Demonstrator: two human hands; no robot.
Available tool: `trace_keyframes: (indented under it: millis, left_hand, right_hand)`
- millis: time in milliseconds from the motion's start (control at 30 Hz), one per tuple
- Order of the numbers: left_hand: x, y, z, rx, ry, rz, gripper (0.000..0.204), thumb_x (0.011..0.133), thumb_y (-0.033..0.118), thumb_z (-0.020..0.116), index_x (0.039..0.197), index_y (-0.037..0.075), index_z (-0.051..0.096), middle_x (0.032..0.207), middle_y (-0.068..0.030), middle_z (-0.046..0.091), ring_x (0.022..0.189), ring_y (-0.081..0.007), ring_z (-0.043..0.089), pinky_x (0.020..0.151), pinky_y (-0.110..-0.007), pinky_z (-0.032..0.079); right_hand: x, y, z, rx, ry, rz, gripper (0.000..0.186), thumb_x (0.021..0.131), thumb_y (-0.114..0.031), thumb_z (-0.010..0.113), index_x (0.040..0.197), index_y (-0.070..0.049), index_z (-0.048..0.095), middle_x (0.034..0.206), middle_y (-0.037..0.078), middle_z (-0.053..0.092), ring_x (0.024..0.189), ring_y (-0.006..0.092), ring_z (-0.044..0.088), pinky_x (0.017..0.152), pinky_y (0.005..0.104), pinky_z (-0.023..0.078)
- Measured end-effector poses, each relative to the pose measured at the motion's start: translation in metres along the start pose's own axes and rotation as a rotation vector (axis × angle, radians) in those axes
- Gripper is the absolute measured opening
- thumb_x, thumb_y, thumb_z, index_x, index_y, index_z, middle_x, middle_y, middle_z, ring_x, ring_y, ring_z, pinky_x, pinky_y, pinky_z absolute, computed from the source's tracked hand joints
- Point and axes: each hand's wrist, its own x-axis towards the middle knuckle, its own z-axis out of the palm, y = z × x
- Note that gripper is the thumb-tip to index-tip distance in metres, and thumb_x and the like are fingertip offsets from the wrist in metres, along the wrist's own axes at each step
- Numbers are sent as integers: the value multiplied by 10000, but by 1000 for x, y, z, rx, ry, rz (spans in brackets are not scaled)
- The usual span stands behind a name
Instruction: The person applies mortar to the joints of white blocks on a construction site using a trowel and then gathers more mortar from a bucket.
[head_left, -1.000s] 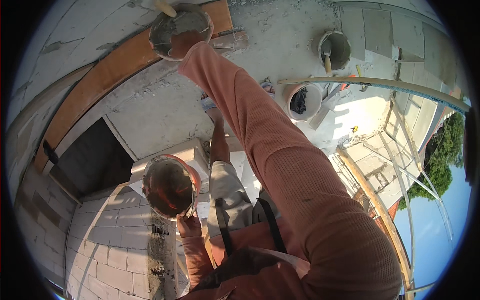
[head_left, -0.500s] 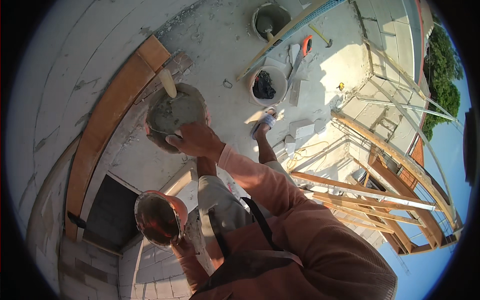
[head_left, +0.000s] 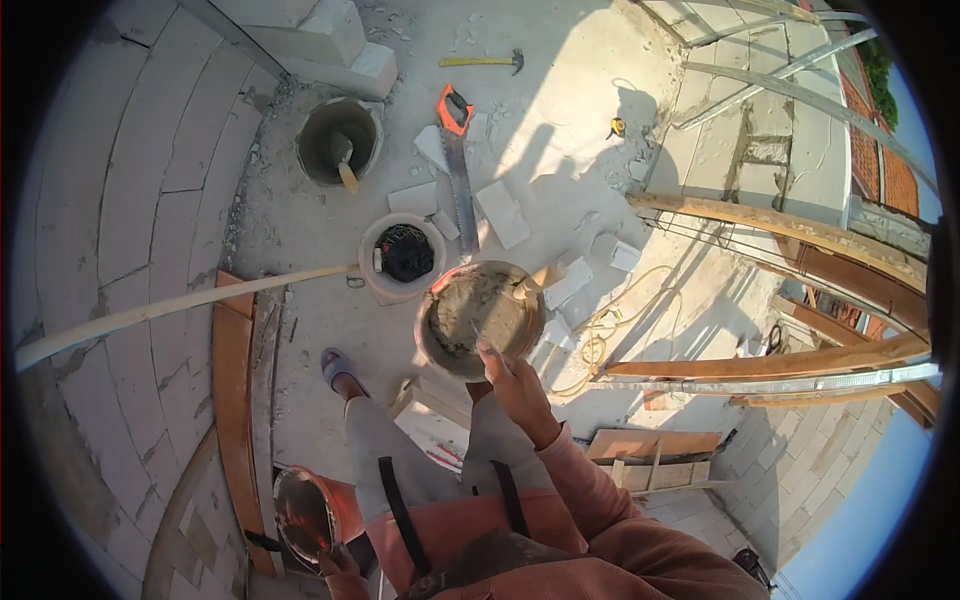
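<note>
Down by the left hip, the left hand (head_left: 335, 562) clenches the rim of an orange bucket (head_left: 305, 512). Higher up, the right hand (head_left: 517, 390) grips the edge of a mortar-filled bucket (head_left: 478, 318), lifted over the concrete floor (head_left: 560, 130). Beyond sit a white bucket (head_left: 403, 255), a handsaw (head_left: 457, 165), a grey bucket (head_left: 338, 141) and a hammer (head_left: 485, 61).

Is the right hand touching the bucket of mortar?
Touching. The head view shows the right hand gripping the near rim of the mortar bucket, fingers hooked over its edge.
</note>
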Motion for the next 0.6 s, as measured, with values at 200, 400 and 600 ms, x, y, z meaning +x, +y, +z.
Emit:
trace_keyframes:
  millis: [200, 400, 600]
  left_hand:
    - [-74, 214, 169, -381, -30, -166, 638, 903, 392, 671, 1417, 102, 428, 1257, -122, 573, 1130, -244, 592, 966, -396, 522]
    - [-143, 360, 306, -445, -74, -139, 632, 906, 418, 661, 1405, 97, 444, 1277, -119, 567, 1145, -243, 582, 967, -396, 516]
    - [-174, 486, 448, -507, -102, -149, 628, 908, 444, 652, 1393, 93, 461, 1296, -115, 560, 1161, -242, 573, 969, -396, 511]
  right_hand:
    - [36, -9, -143, 377, 484, -136, 615, 1005, -487, 471, 804, 82, 592, 611, 129, 496, 630, 206, 438, 636, 394, 380]
    - [74, -57, -300, 638, 534, -53, 471, 1015, -439, 486, 1030, -3, 661, 901, 29, 640, 838, 126, 571, 763, 291, 452]
    - [184, -96, -390, 705, 614, 0, 582, 1005, -486, 469, 1016, 57, 677, 849, 60, 634, 778, 147, 548, 738, 318, 455]
